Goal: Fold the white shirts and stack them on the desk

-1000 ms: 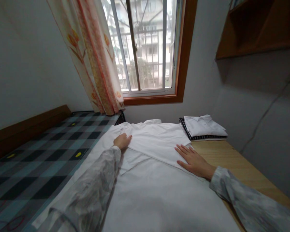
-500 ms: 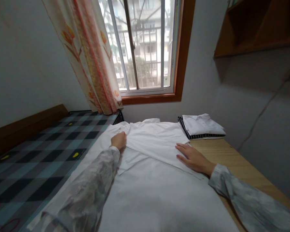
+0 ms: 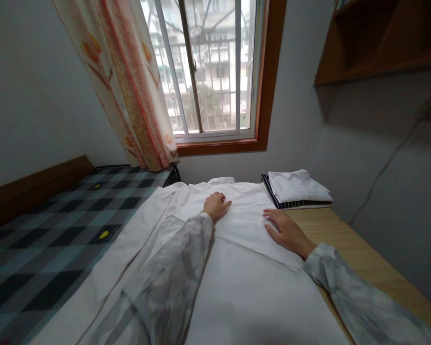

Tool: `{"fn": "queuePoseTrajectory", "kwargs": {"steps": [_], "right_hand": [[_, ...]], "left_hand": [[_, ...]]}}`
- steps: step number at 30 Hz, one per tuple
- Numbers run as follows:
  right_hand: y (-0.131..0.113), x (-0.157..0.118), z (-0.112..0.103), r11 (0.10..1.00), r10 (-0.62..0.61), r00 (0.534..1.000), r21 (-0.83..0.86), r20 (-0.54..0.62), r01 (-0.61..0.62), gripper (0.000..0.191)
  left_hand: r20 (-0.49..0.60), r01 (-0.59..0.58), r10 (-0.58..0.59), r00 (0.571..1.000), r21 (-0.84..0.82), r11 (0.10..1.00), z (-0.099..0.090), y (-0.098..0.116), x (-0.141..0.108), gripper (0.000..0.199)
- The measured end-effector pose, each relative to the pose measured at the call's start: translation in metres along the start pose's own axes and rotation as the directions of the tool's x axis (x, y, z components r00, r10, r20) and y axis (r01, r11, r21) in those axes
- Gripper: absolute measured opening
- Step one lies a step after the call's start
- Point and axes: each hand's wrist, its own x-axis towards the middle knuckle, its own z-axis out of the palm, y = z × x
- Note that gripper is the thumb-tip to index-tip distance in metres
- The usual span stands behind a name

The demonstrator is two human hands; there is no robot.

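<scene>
A white shirt (image 3: 251,297) lies spread over the wooden table, and its collar is at the far end. One sleeve (image 3: 244,247) is folded across the body of the shirt. Above the shirt's upper middle is my left hand (image 3: 216,207), its fingers loosely curled and the thumb apart, with nothing seen in it. My right hand (image 3: 285,233) rests with fingers spread on the white cloth near the table's right side. Part of the shirt is hidden under my left forearm.
Folded clothes (image 3: 298,187), white on top of black striped, are stacked at the table's (image 3: 319,223) far right corner. To the left is a bed with a checked cover (image 3: 68,230). A window (image 3: 215,72), a curtain (image 3: 129,96) and a wall shelf (image 3: 377,48) stand beyond.
My left hand has let go of the cloth at the shirt's left side and moved right, towards the middle. My right hand has stayed nearly in place on the shirt.
</scene>
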Motion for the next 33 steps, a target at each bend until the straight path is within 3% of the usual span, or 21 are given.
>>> {"fn": "queuePoseTrajectory", "kwargs": {"steps": [3,9,13,16,19,26,30,33], "right_hand": [[-0.003,0.001,-0.001,0.999,-0.015,1.0,-0.031,0.008,0.015,0.031],[-0.008,0.001,-0.001,0.996,-0.037,0.999,-0.078,0.011,0.038,0.041],[-0.005,0.0,-0.003,0.993,-0.029,0.997,-0.111,0.066,0.036,0.045],[-0.004,0.0,-0.005,0.992,-0.007,0.995,-0.123,0.095,0.019,0.045],[-0.004,-0.001,-0.005,0.991,0.012,0.996,-0.136,0.088,0.001,0.046],[-0.003,-0.003,-0.004,0.981,0.027,0.999,-0.193,0.046,-0.018,0.048],[0.0,-0.004,-0.002,0.982,0.006,0.999,-0.187,0.046,0.003,0.049],[0.004,-0.005,-0.001,0.985,0.004,0.999,-0.174,0.044,0.004,0.051]], "left_hand": [[0.013,0.038,-0.038,0.999,-0.046,0.998,0.008,0.006,0.008,0.025],[0.021,0.122,-0.121,0.992,-0.07,0.99,0.008,-0.009,0.01,0.018],[0.003,0.101,-0.102,0.995,-0.097,0.99,0.006,-0.014,0.008,0.019],[-0.053,0.048,-0.054,0.997,-0.12,0.992,-0.002,-0.026,-0.004,0.024],[-0.138,0.019,-0.038,0.99,-0.139,0.99,-0.021,-0.054,-0.03,0.03],[0.157,0.19,-0.179,0.971,-0.057,0.98,-0.08,-0.131,-0.113,0.054],[0.248,0.191,-0.154,0.956,-0.135,0.972,-0.097,-0.154,-0.142,0.06],[0.379,0.272,-0.176,0.909,-0.216,0.938,-0.106,-0.166,-0.151,0.064]]}}
